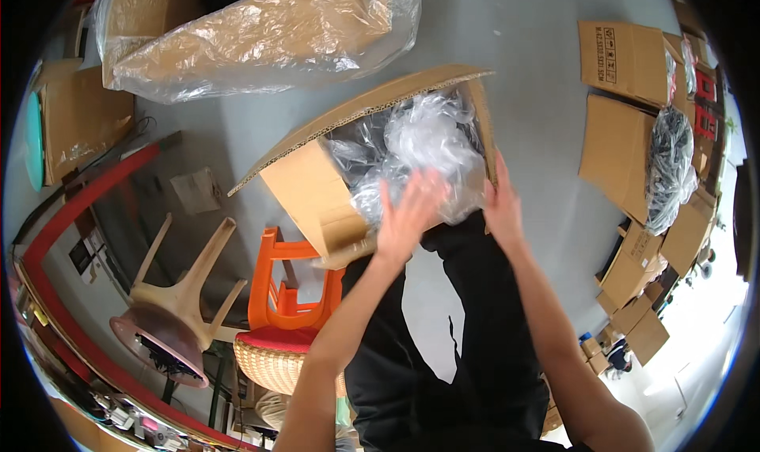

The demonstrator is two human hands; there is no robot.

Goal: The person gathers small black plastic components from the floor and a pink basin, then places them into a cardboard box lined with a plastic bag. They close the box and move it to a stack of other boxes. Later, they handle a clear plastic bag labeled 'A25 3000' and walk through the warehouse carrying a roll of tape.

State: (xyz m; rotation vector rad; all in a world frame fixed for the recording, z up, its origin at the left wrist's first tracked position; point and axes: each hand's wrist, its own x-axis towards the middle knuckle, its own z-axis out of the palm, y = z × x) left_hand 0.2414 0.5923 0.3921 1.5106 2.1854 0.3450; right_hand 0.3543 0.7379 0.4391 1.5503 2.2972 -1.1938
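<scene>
An orange stool (258,292) and a beige stool (185,292) stand on grey floor (538,64).

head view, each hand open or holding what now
Left hand: open, at the clear plastic.
Right hand: at the edge of the cardboard box; grip unclear.

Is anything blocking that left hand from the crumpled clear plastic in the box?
Nothing visible does: the left hand is right at the clear plastic, over the open cardboard box. The right hand is at the box's right edge.
</scene>
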